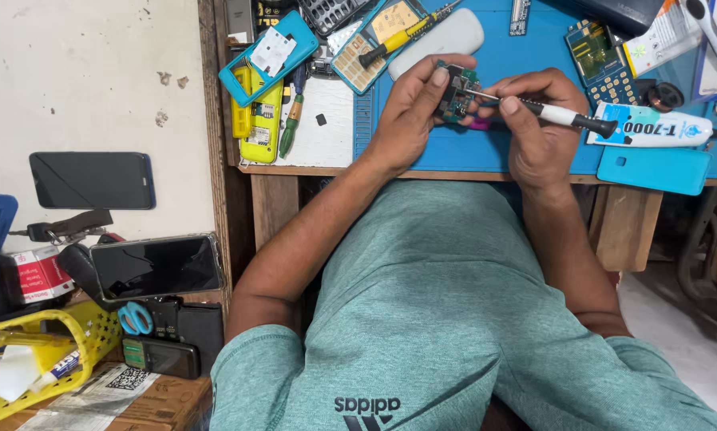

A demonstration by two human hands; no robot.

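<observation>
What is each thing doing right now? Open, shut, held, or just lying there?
Left hand: holds circuit board.
Right hand: grips screwdriver, tip on the board.
Yellow phone: opened, insides showing.
Blue scissors: shut, lying flat.
Black phone: screen dark.

The small green circuit board (459,93) sits in the left hand (410,112) over the blue rubber work mat (486,148). The right hand (538,120), just right, holds the white-handled screwdriver (570,118) against it. The white oval phone cover (438,38) lies farther away, and the yellow phone body (261,120) lies left.
</observation>
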